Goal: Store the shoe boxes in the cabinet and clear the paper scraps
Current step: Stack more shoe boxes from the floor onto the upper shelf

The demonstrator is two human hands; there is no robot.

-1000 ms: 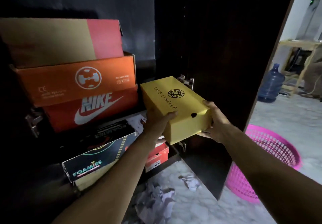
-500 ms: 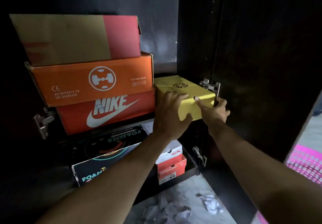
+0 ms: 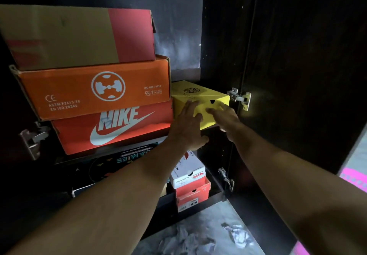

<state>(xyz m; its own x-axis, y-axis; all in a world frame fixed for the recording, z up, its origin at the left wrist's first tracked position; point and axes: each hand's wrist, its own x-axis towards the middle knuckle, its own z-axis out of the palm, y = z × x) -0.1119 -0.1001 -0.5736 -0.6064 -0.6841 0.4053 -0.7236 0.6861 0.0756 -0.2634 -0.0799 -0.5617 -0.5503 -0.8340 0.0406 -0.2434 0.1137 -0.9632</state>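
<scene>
Both hands, left hand (image 3: 186, 122) and right hand (image 3: 224, 116), flat-fingered against yellow box (image 3: 200, 100)

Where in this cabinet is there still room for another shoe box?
Free: above the yellow shoe box, between the orange box and the dark cabinet wall. Crowded: the left stack up to the tan-and-red box, and the lower shelf, packed with the black Foamies box and small white and red boxes.

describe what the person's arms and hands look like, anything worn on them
Both forearms are bare to the frame's edge: no sleeves, gloves or watch show. The left hand and right hand show no rings, though the dim light hides fine detail.
</scene>
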